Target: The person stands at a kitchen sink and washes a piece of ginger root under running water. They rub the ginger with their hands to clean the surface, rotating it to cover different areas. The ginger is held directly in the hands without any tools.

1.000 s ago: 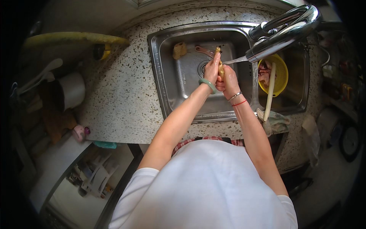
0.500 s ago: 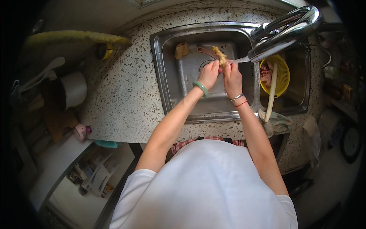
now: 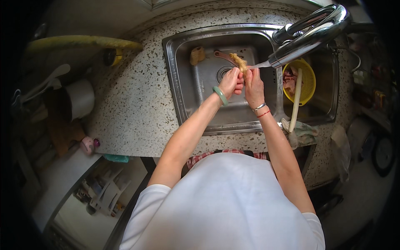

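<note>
A knobbly piece of ginger [image 3: 238,61] is held over the left sink basin, in the water running from the faucet [image 3: 304,39]. My right hand [image 3: 253,87], closed, grips its lower end. Right beside it, my left hand [image 3: 230,83] is closed with its fingers curled and its fingertips at the ginger; part of the grip is hidden behind the fingers. A brownish-pink handled tool [image 3: 222,55] lies in the basin behind the ginger, its far end hidden. Left of it sits a tan, blocky piece [image 3: 197,55] whose kind I cannot tell.
In the right basin stands a yellow colander [image 3: 308,85] with raw meat [image 3: 289,79]. A long pale stick [image 3: 296,102] leans across it to the sink's front edge, by a cloth [image 3: 304,134]. A pot [image 3: 80,99] stands at left on the speckled counter [image 3: 129,112].
My left hand has shifted slightly, and its curled fingers show more now. The ginger has tilted a little and dropped slightly. My right hand stays nearly in place.
</note>
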